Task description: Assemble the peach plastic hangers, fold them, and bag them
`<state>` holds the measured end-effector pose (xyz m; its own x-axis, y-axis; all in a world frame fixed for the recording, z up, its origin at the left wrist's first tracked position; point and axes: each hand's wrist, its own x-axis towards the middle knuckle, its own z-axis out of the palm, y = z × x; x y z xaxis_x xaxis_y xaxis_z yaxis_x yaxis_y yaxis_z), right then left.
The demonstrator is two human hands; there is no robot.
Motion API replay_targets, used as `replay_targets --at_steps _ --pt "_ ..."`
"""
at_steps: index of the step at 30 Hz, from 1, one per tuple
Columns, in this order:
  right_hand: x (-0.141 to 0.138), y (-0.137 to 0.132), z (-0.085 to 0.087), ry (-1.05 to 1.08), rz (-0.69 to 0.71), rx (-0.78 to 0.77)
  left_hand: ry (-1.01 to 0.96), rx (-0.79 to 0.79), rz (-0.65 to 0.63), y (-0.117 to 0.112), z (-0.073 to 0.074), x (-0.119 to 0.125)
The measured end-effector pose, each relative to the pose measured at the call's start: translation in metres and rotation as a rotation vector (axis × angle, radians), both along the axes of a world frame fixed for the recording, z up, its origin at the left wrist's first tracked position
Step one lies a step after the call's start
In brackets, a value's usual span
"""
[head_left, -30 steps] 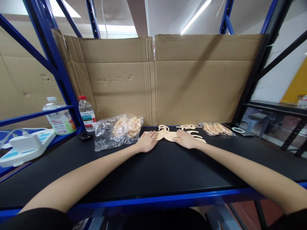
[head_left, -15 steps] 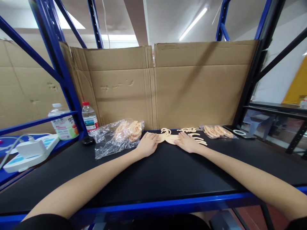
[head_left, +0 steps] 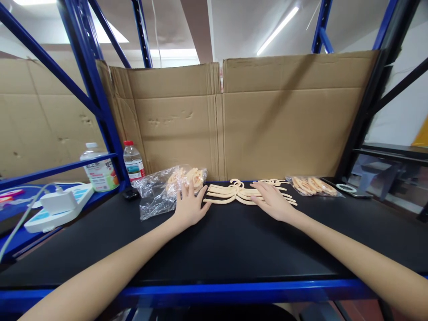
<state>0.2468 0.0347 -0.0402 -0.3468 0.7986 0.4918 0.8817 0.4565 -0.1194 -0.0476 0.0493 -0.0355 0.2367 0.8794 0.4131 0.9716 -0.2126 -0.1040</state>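
Note:
A fanned stack of small cream-coloured hangers lies flat on the black tabletop, hooks pointing to the back. My left hand is open with fingers spread, just left of the hanger ends and in front of the clear plastic bag. My right hand rests over the right arms of the hangers, fingers stretched out, thumb apart; it covers part of them. Behind my right fingers lie more cream hangers, partly hidden. The crinkled clear bag on the left holds several cream pieces like the hangers.
Another clear bag of cream pieces lies at the back right, beside a phone with a white ring. A red-capped bottle and a power strip stand left. Cardboard walls the back; blue posts frame the sides.
My left hand has come off the hangers and moved left, fingers spreading. My right hand has loosened and opened over the right side. The hangers' left arms now show, fanned apart.

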Motion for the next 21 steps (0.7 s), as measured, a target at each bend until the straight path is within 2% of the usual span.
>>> replay_targets --at_steps 3,7,15,18,21 --pt "0.007 0.006 -0.004 0.040 0.014 0.013 -0.023 -0.049 -0.020 0.005 -0.002 -0.003" --pt "0.011 0.012 -0.010 0.087 0.050 -0.016 0.005 -0.024 -0.051 0.008 -0.005 -0.006" --pt "0.004 0.008 -0.009 0.165 0.140 0.013 -0.005 0.040 -0.167 0.007 0.002 -0.007" --pt "-0.003 0.005 -0.004 0.228 0.177 0.030 -0.035 0.081 -0.235 -0.003 0.008 0.001" --pt "-0.021 0.005 0.000 0.309 0.245 -0.001 -0.084 0.103 -0.288 -0.014 0.025 0.007"
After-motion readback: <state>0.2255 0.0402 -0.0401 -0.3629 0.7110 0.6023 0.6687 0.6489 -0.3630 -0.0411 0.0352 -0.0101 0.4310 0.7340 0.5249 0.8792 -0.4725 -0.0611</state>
